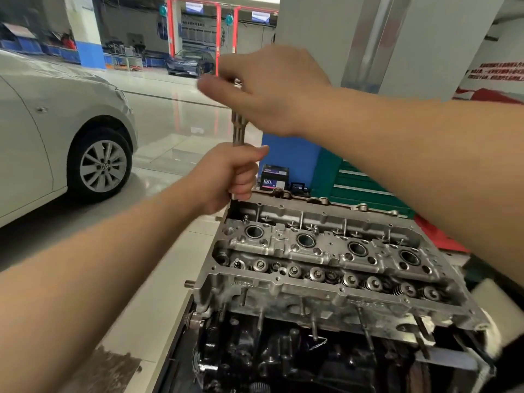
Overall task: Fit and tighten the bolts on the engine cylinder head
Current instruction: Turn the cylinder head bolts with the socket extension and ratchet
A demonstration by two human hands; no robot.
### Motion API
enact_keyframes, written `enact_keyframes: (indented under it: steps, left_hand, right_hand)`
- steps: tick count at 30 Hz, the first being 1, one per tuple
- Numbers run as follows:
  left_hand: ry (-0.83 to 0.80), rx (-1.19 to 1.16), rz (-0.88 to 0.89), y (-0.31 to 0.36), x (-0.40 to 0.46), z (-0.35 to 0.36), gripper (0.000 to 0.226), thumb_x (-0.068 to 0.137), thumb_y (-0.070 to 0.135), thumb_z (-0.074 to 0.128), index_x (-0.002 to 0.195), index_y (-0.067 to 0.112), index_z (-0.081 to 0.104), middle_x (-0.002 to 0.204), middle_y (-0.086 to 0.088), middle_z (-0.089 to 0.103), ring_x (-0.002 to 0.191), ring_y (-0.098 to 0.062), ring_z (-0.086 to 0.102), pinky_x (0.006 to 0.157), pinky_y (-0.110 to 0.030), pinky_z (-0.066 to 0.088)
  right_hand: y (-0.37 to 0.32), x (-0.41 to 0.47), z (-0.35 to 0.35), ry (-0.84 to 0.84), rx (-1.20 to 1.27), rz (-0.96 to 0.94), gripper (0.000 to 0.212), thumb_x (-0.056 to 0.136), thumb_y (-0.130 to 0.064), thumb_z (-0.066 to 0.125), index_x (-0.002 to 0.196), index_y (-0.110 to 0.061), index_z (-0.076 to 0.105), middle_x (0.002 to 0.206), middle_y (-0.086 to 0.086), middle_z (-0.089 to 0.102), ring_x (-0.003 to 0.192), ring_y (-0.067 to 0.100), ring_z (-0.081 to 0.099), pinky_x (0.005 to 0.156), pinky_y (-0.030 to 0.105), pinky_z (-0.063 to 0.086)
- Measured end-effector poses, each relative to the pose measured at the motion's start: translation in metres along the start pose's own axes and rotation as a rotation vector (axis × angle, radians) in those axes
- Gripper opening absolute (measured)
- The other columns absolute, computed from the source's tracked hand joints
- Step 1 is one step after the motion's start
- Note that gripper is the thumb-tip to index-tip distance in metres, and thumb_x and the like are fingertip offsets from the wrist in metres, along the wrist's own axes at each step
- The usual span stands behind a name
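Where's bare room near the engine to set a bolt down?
Bare patch: the pale bench top left of the cylinder head. Crowded: the head's top, full of holes and valve springs, and its far left corner, where the left hand and right hand hold the tool.

- I'm seeing the upright tool shaft (238,129) and both hands (226,180) crowding the cylinder head (320,251) at its far left corner.
- The head's top toward the right is lying open from above.
- The silver car (56,131) is standing well apart, left.
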State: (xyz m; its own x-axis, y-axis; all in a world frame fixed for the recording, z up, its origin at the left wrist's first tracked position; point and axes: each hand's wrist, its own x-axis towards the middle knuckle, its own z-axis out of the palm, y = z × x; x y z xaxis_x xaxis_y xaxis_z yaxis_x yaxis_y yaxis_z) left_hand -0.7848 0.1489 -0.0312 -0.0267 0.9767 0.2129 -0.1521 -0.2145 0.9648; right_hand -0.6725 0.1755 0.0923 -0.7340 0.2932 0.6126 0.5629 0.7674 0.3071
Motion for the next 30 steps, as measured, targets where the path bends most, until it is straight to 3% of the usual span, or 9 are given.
enact_keyframes:
  steps: [2, 4, 8, 11, 16, 20, 24, 28, 30]
  left_hand:
    - [-0.23, -0.005, -0.081, 0.009, 0.0, -0.009, 0.051, 0.098, 0.023, 0.055, 0.052, 0.023, 0.035, 0.046, 0.002, 0.018, 0.045, -0.018, 0.012, 0.049, -0.028, 0.018]
    - [-0.092, 0.073, -0.077, 0.011, 0.003, -0.006, 0.046, 0.096, 0.022, 0.059, 0.055, 0.018, 0.037, 0.045, -0.001, 0.027, 0.044, -0.02, 0.02, 0.048, -0.028, 0.025]
    - [0.472, 0.247, 0.128, -0.004, 0.004, 0.022, 0.025, 0.083, 0.024, 0.068, 0.067, 0.017, 0.049, 0.056, -0.005, 0.047, 0.05, -0.023, 0.044, 0.053, -0.03, 0.036]
    - [0.585, 0.237, 0.16, -0.011, 0.002, 0.03, 0.035, 0.076, 0.024, 0.063, 0.06, 0.022, 0.032, 0.053, 0.001, 0.033, 0.053, -0.021, 0.03, 0.053, -0.031, 0.025]
    - [-0.131, -0.048, -0.026, 0.009, -0.001, -0.009, 0.05, 0.094, 0.008, 0.055, 0.053, 0.026, 0.031, 0.048, 0.004, 0.021, 0.042, -0.017, 0.017, 0.046, -0.026, 0.023]
    - [0.238, 0.157, 0.041, 0.007, 0.001, 0.009, 0.037, 0.095, 0.017, 0.064, 0.065, 0.015, 0.045, 0.054, -0.005, 0.037, 0.045, -0.021, 0.034, 0.051, -0.029, 0.033]
    - [0.58, 0.176, 0.169, -0.002, -0.004, 0.028, 0.037, 0.08, 0.033, 0.066, 0.083, 0.001, 0.05, 0.072, -0.01, 0.043, 0.066, -0.026, 0.037, 0.064, -0.042, 0.03]
    - [0.502, 0.114, 0.167, 0.004, -0.003, 0.023, 0.03, 0.071, 0.022, 0.061, 0.063, 0.016, 0.033, 0.057, -0.004, 0.024, 0.055, -0.023, 0.02, 0.055, -0.032, 0.018]
    - [0.107, 0.028, 0.049, 0.013, -0.002, 0.005, 0.037, 0.08, 0.017, 0.062, 0.057, 0.023, 0.034, 0.048, 0.002, 0.022, 0.043, -0.019, 0.017, 0.047, -0.026, 0.022]
  right_hand:
    - [0.017, -0.008, 0.002, -0.109, 0.319, 0.028, 0.045, 0.107, -0.059, 0.03, 0.097, -0.021, 0.052, 0.071, -0.006, 0.05, 0.067, 0.015, 0.045, 0.064, 0.034, 0.03]
    - [0.021, -0.009, 0.007, -0.159, 0.429, 0.097, 0.044, 0.108, -0.055, 0.034, 0.108, -0.016, 0.054, 0.084, -0.001, 0.058, 0.076, 0.017, 0.05, 0.067, 0.033, 0.035]
    - [0.006, 0.012, 0.012, -0.114, -0.139, 0.17, 0.051, 0.105, -0.06, 0.027, 0.093, -0.018, 0.053, 0.077, -0.001, 0.047, 0.075, 0.029, 0.05, 0.06, 0.035, 0.032]
    - [-0.018, 0.019, 0.01, -0.039, -0.412, 0.114, 0.057, 0.104, -0.061, 0.028, 0.065, -0.02, 0.037, 0.065, 0.0, 0.04, 0.055, 0.022, 0.038, 0.051, 0.033, 0.024]
    - [0.014, 0.009, 0.004, -0.143, 0.113, -0.091, 0.05, 0.101, -0.068, 0.029, 0.103, -0.027, 0.057, 0.074, -0.007, 0.058, 0.064, 0.007, 0.049, 0.056, 0.029, 0.028]
    - [0.027, 0.006, 0.0, -0.324, 0.337, -0.016, 0.039, 0.106, -0.06, 0.035, 0.118, -0.026, 0.05, 0.096, -0.011, 0.063, 0.082, 0.003, 0.056, 0.066, 0.029, 0.036]
    - [-0.008, 0.024, 0.005, -0.166, -0.359, 0.027, 0.05, 0.105, -0.06, 0.026, 0.083, -0.02, 0.046, 0.071, -0.003, 0.045, 0.059, 0.017, 0.041, 0.052, 0.032, 0.026]
    - [-0.023, 0.022, 0.003, -0.004, -0.496, -0.032, 0.058, 0.103, -0.061, 0.029, 0.065, -0.018, 0.042, 0.062, 0.0, 0.043, 0.052, 0.02, 0.037, 0.05, 0.031, 0.024]
    - [-0.004, 0.012, 0.001, -0.023, -0.29, -0.09, 0.06, 0.1, -0.069, 0.028, 0.076, -0.019, 0.05, 0.059, -0.005, 0.043, 0.052, 0.013, 0.037, 0.052, 0.029, 0.018]
